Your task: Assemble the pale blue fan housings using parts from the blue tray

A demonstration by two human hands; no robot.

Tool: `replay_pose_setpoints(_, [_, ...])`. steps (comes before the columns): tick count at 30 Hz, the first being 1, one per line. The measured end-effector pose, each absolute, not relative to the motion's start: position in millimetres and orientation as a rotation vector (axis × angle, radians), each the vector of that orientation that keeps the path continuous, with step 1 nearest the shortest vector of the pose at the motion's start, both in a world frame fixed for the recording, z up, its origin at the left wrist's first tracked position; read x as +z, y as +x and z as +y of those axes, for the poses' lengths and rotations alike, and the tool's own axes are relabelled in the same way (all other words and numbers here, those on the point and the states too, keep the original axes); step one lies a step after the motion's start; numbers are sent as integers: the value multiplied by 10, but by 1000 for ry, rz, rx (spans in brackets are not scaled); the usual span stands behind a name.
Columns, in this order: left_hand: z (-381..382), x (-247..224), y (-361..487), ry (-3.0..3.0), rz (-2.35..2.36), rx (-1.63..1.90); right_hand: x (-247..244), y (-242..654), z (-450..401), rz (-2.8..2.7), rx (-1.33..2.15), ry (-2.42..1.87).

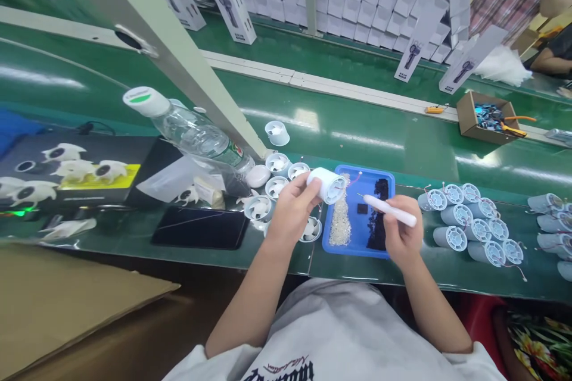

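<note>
While the fingers of the left hand (pixel 292 205) pinch a pale blue housing (pixel 319 184) by its side, those of the right hand (pixel 403 229) are closed around a white tool (pixel 393 211). The housing is held above the left part of the tray (pixel 358 235), tipped so its spoked end faces the tool's thin tip. Tip and housing are near but apart.

The housing is round and looks smooth, so a push from the tool could roll it in the fingers and let the tip skid off. The loose wire (pixel 356 178) sticks out close to the tip and could be snagged or nicked if the tool came in high. A dropped housing would probably land in the pale bits (pixel 340 223) and scatter them towards the black bits (pixel 376 226), as no wall shows between the two piles. A wide swing of the left elbow might catch the phone (pixel 201 228) on the table (pixel 134 255); a rightward sweep of the other arm could knock the standing housings (pixel 480 229), whose wires trail.
</note>
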State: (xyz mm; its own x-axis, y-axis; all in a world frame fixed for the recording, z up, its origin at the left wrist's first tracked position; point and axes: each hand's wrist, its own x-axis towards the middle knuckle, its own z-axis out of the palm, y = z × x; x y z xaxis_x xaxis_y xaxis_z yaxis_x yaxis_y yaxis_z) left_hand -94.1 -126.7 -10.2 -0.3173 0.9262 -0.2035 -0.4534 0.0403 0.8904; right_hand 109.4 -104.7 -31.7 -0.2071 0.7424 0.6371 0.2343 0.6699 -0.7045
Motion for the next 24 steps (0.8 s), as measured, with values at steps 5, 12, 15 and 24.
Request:
replay_pose_setpoints(5, [-1272,-39,-753,668,1153,1510,-150,1099,-1273,-1663,693,-675])
replay_pose_setpoints(12, [-1324,17,-663,686,1119,1454,-176,1059,-1259,-1606,707,-607])
replay_pose_setpoints(15, [-1336,75,-646,639,1088,1448,-177,1044,-1274,-1582,721,-559])
replay_pose_setpoints(24, [-1482,262,-586,625,1120,1352,-115,1097,-1442,-1607,421,-690])
